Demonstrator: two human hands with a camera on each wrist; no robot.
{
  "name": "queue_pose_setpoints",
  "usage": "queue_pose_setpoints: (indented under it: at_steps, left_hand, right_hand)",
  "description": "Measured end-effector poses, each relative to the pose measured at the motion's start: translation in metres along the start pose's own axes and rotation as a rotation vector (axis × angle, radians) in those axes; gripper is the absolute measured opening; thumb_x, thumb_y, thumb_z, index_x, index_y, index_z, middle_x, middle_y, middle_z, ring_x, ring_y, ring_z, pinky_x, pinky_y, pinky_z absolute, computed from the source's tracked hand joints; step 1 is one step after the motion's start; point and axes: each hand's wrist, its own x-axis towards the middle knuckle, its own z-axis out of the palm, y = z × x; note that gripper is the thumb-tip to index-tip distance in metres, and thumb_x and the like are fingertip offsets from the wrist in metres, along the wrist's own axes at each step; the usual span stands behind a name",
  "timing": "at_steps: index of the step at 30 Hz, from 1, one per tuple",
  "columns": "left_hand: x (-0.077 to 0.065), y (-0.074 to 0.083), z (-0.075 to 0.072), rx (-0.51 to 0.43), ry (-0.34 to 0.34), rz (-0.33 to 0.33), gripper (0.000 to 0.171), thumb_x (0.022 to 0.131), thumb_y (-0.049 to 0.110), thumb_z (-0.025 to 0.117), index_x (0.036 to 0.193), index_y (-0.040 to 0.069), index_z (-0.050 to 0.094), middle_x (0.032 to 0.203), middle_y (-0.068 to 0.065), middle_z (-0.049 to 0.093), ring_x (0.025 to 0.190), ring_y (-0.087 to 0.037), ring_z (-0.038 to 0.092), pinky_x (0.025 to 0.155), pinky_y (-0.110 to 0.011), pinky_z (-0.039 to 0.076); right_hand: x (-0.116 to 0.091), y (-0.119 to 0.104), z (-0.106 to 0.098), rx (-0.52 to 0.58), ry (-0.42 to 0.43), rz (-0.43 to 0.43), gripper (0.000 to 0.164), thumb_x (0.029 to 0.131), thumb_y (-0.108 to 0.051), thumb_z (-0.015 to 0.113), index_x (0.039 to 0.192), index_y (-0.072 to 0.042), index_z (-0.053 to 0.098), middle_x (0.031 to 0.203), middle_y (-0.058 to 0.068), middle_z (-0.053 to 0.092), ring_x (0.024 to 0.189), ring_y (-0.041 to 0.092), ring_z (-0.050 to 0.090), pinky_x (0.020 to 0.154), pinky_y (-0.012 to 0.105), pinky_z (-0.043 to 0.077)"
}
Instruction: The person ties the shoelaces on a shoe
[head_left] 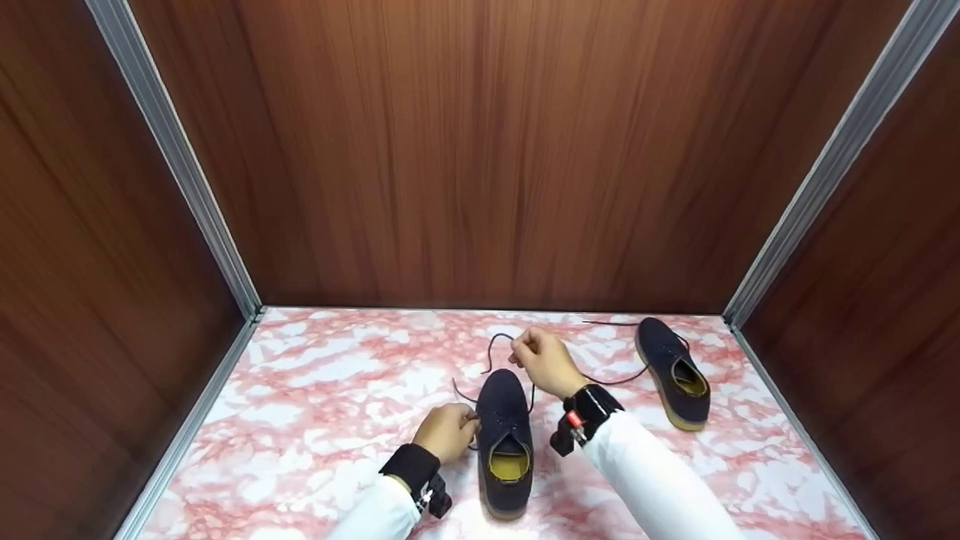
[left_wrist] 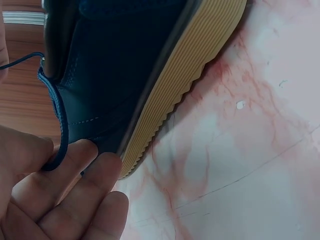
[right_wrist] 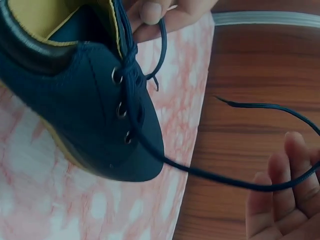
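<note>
A dark navy lace-up shoe with a yellow lining and tan ridged sole stands upright on the floor, toe pointing away. At its left side my left hand pinches one shoelace between thumb and forefinger, fingertips right at the upper. My right hand, past the toe and to the right, grips the other shoelace. That lace runs from the eyelets to my fingers, and its loose end hangs beyond them. In the right wrist view the laces cross over the tongue at the top eyelets.
A matching shoe stands at the right, its laces spread loosely on the red-and-white marbled surface. Brown wood-grain panels rise at the back and both sides, with metal strips along the corners.
</note>
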Motion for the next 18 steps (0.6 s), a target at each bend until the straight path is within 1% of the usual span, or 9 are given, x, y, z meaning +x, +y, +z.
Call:
queue_pose_setpoints:
  at_steps: [3,6,8,10,12,14,18]
  left_hand:
    - [0.000,0.001,0.001,0.006,0.002,0.005,0.012,0.095,0.011,0.070,0.088,0.005,0.076,0.065,0.002,0.070,0.058,-0.002,0.055,0.059,-0.023,0.045]
    - [0.000,0.001,0.002,0.007,0.005,0.014,0.011,0.095,0.011,0.070,0.089,0.005,0.076,0.066,0.002,0.070,0.059,-0.002,0.055,0.059,-0.023,0.045]
    - [0.000,0.002,0.002,-0.001,0.002,0.013,0.012,0.096,0.011,0.070,0.089,0.005,0.076,0.066,0.002,0.070,0.059,-0.002,0.054,0.060,-0.022,0.045]
    - [0.001,0.001,0.002,-0.013,-0.002,0.003,0.012,0.096,0.011,0.069,0.088,0.005,0.076,0.066,0.002,0.069,0.059,-0.002,0.054,0.059,-0.022,0.045]
    - [0.001,0.001,0.001,-0.025,-0.007,-0.013,0.013,0.096,0.011,0.069,0.087,0.005,0.076,0.065,0.003,0.068,0.058,-0.001,0.053,0.059,-0.022,0.044]
    - [0.000,0.001,0.001,-0.035,-0.009,-0.018,0.013,0.096,0.010,0.068,0.086,0.005,0.076,0.064,0.003,0.067,0.057,-0.001,0.053,0.058,-0.021,0.044]
    - [0.000,0.001,0.000,-0.042,-0.012,-0.017,0.013,0.096,0.010,0.068,0.087,0.005,0.076,0.064,0.004,0.067,0.058,-0.001,0.054,0.059,-0.021,0.045]
  right_hand:
    - [-0.002,-0.003,0.004,-0.089,-0.049,-0.041,0.014,0.101,-0.013,0.066,0.091,-0.005,0.072,0.089,0.009,0.077,0.081,0.012,0.067,0.076,0.028,0.051]
    - [-0.004,-0.002,0.004,-0.145,-0.104,-0.066,0.014,0.101,-0.017,0.066,0.103,-0.007,0.076,0.101,0.007,0.078,0.094,0.018,0.069,0.089,0.037,0.055]
    - [-0.005,0.001,0.001,-0.166,-0.112,-0.063,0.017,0.102,-0.018,0.066,0.109,-0.007,0.077,0.107,0.007,0.078,0.101,0.022,0.070,0.094,0.042,0.056]
    - [-0.006,0.006,-0.004,-0.174,-0.098,-0.063,0.018,0.102,-0.016,0.066,0.111,-0.005,0.076,0.110,0.009,0.079,0.104,0.026,0.071,0.096,0.046,0.056]
    - [-0.006,0.011,-0.010,-0.188,-0.079,-0.055,0.018,0.101,-0.016,0.066,0.111,-0.005,0.076,0.110,0.009,0.079,0.104,0.027,0.072,0.096,0.046,0.057]
    - [-0.007,0.017,-0.016,-0.195,-0.071,-0.053,0.018,0.101,-0.016,0.066,0.111,-0.004,0.076,0.108,0.009,0.079,0.102,0.025,0.072,0.095,0.043,0.057]
    - [-0.011,0.029,-0.025,-0.202,-0.076,-0.063,0.013,0.101,-0.015,0.067,0.105,-0.006,0.076,0.102,0.008,0.078,0.093,0.016,0.069,0.088,0.034,0.055]
